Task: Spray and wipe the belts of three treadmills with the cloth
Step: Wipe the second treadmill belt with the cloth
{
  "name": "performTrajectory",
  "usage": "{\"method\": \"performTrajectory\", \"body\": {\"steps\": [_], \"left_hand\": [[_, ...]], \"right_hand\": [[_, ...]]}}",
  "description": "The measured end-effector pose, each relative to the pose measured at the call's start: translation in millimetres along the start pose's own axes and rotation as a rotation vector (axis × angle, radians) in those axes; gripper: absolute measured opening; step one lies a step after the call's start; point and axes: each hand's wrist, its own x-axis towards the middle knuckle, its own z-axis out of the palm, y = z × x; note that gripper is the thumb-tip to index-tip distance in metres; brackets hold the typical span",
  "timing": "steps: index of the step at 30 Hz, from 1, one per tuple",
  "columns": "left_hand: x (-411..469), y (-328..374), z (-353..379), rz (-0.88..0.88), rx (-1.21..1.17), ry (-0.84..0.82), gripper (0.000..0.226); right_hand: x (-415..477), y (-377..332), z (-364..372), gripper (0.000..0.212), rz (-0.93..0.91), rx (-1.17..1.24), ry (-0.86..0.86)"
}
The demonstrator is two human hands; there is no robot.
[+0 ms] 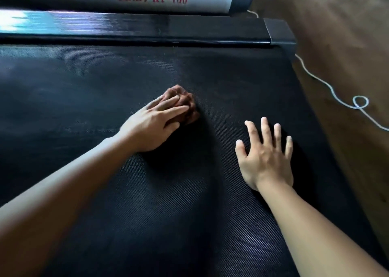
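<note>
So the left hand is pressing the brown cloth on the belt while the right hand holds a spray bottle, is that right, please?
Not quite: in the head view the right hand holds nothing; it lies flat on the belt, fingers spread. The left hand does press the brown cloth on it.

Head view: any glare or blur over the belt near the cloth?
Head view: glare only on the rail, top left; belt dim, weave visible; left hand on the cloth and right hand are fairly sharp, casting dark shadows; near forearms blurred.
</note>
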Motion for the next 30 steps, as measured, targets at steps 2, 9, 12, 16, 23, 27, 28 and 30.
{"method": "performTrajectory", "body": {"steps": [2, 9, 12, 16, 23, 27, 28, 30], "left_hand": [[-21, -17, -7, -0.020, 0.028, 0.011, 0.058], [13, -67, -20, -0.351, 0.065, 0.099, 0.056], [30, -48, -20, -0.376, 0.058, 0.111, 0.054], [18, -22, -16, -0.229, 0.036, 0.074, 0.053], [-61, -38, -22, 0.063, 0.063, -0.045, 0.058], [-81, -88, -40, -0.120, 0.080, 0.053, 0.052], [-79, -100, -44, -0.182, 0.082, 0.069, 0.054], [-67, -122, -50, -0.297, 0.097, 0.090, 0.058]], "right_hand": [[1, 1, 1, 0.063, -0.001, -0.008, -0.001], [1, 1, 1, 0.061, -0.007, -0.009, 0.002], [0, 0, -2, 0.061, -0.010, 0.004, -0.015], [1, -1, -9, 0.061, -0.029, 0.010, -0.025], [21, -38, -15, 0.056, -0.172, 0.122, -0.006], [42, -56, -15, 0.059, -0.189, 0.108, -0.054], [45, -57, -13, 0.060, -0.179, 0.090, -0.080], [48, -57, -8, 0.062, -0.161, 0.059, -0.111]]}}
